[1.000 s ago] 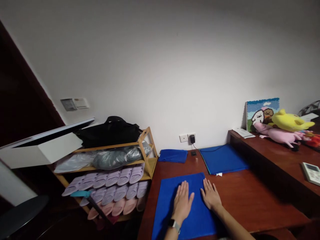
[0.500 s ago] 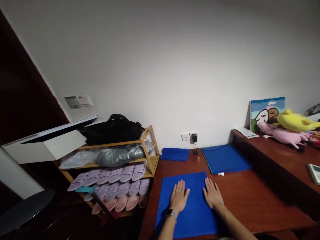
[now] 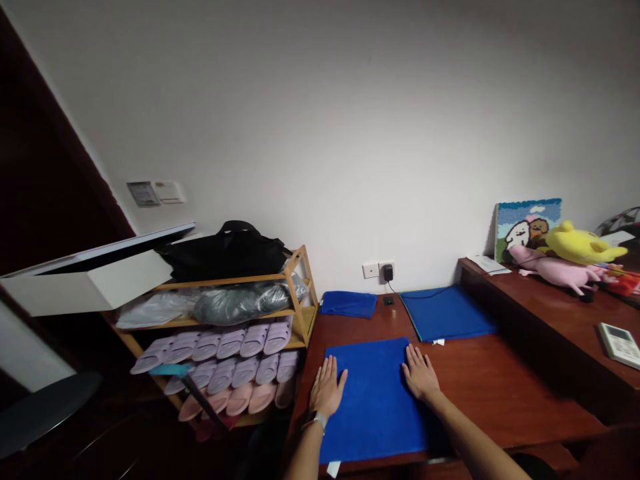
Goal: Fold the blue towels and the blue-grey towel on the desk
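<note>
A blue cloth (image 3: 375, 397) lies flat on the reddish-brown table (image 3: 500, 387), a white tag showing at its near left corner. My left hand (image 3: 327, 387) rests palm down on the cloth's left edge, fingers stretched out, holding nothing. At the right edge of the cloth lies my right hand (image 3: 421, 375), also flat with its fingers apart. Behind them are a small folded blue cloth (image 3: 349, 304) by the wall and a larger blue cloth (image 3: 447, 313) with a white tag, to the right.
A wooden rack (image 3: 295, 293) on the left holds slippers (image 3: 233, 339), wrapped items and a black bag (image 3: 227, 252). Raised on the right, a desktop bears plush toys (image 3: 583, 243), a picture (image 3: 530, 223) and a white device (image 3: 620, 343). A plug (image 3: 388, 272) sits in the wall.
My left hand has slid left across the cloth to its left edge. My right hand stays by the right edge. The view has shifted slightly, and the near left tag now shows.
</note>
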`<state>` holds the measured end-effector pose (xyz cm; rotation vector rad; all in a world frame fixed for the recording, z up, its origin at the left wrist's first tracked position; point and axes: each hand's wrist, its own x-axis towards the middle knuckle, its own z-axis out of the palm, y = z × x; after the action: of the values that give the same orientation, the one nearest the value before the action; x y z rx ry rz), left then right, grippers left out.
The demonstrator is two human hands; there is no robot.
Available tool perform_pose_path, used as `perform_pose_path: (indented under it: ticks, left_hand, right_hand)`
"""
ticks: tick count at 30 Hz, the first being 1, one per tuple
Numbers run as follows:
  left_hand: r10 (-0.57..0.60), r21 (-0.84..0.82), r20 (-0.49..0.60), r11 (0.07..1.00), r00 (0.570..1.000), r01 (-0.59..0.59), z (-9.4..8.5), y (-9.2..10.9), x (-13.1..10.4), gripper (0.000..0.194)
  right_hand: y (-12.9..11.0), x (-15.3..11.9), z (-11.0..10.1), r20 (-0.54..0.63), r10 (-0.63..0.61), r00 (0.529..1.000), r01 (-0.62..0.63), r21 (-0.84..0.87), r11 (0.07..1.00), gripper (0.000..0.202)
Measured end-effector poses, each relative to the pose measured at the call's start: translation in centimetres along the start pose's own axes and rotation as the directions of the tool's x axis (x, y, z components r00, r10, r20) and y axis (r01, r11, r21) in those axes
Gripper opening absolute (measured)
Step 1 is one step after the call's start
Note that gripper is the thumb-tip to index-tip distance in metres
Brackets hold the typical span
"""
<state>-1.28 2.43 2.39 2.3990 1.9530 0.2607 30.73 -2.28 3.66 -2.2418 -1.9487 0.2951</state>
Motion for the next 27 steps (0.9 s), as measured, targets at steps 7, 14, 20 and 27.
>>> perform_pose_path:
  ticks: [7,14,20,27]
  left_hand:
    - [-0.002,-0.016,0.005,1.000,1.000,0.002,0.2,-0.4,0.0,0.079]
    - [-0.003,0.042,0.034,0.999,0.999,0.001,-0.4,-0.8,0.2,0.077]
    - [0.244,-0.039,-0.043,0.969,0.969,-0.245,-0.4,8.2,1.8,0.070]
    - [0.403,-0.203,0.085,0.902,0.911,-0.380,3.6,19.0,3.6,0.067]
  right_hand:
    - [-0.1,2.3,0.2,0.004,-0.026,1.000,0.026,0.015,1.000,0.070]
    - [0.2,2.3,1.2,-0.032,-0.034,0.999,0.036,0.057,0.998,0.071]
    - [0.0,2.1,0.3,-0.018,-0.024,1.000,0.025,0.071,0.997,0.070]
    - [0.6,2.3,1.2,0.013,-0.100,0.995,0.099,0.027,0.995,0.066]
